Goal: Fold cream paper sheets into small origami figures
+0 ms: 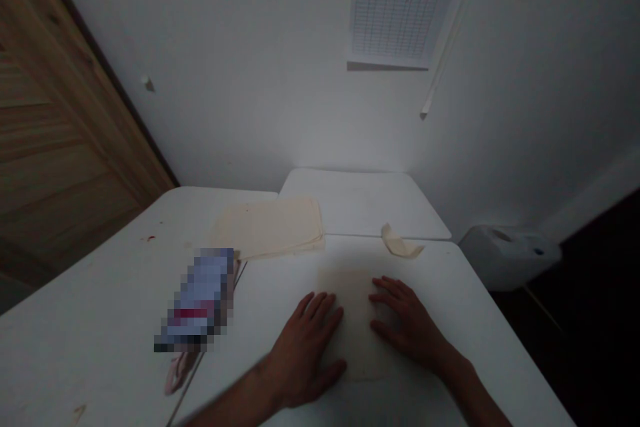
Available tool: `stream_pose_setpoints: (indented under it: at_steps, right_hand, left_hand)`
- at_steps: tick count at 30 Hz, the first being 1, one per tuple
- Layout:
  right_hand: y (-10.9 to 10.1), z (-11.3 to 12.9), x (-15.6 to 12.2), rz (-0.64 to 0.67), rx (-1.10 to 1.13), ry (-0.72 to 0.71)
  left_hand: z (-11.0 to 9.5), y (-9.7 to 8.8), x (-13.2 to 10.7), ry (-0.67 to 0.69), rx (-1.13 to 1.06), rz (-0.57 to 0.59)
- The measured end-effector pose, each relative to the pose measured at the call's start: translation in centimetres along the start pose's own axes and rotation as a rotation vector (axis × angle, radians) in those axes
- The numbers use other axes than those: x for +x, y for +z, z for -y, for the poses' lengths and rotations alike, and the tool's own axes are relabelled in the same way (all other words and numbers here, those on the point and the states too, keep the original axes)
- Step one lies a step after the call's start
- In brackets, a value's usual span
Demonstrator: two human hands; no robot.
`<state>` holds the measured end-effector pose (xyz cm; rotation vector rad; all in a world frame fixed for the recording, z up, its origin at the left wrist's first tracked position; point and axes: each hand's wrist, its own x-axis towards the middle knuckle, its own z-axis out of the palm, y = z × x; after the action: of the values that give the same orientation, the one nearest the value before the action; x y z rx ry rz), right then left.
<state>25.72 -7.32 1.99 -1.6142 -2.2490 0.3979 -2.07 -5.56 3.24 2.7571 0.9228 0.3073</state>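
Observation:
A thin, pale, roughly rectangular sheet [356, 347] lies flat on the white table in front of me; its material is hard to make out in the dim light. My left hand [306, 350] rests along its left side, fingers stretched out and thumb apart. Across from it, my right hand [406, 323] has its fingers spread over the sheet's right edge. Beyond the left hand lie several cream sheets [270, 223], stacked flat. A curled cream strip [400, 243] sits past the right hand.
A pixelated flat object [200, 297] with a pinkish strap [175, 370] lies left on the white tables [100, 320]. Seams run between the tabletops. A printed chart [400, 20] hangs on the wall. A white plastic container [510, 257] stands beyond the right edge; a wooden door [65, 100] is left.

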Motion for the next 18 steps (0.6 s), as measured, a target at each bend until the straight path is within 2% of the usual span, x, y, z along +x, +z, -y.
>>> stream_pose_setpoints:
  at_steps: [8,14,18]
  right_hand:
    - [1.1,-0.3,-0.1,-0.105,0.016,-0.019]
    - [1.5,-0.8,-0.2,-0.150,0.014,-0.050]
    - [1.7,-0.9,-0.1,-0.174,0.008,-0.064]
  left_hand:
    - [-0.1,0.1,0.1,-0.022,-0.012,-0.011]
    - [0.3,1.1,0.2,-0.030,-0.025,-0.115]
    - [1.8,1.8,1.1,-0.121,0.024,-0.217]
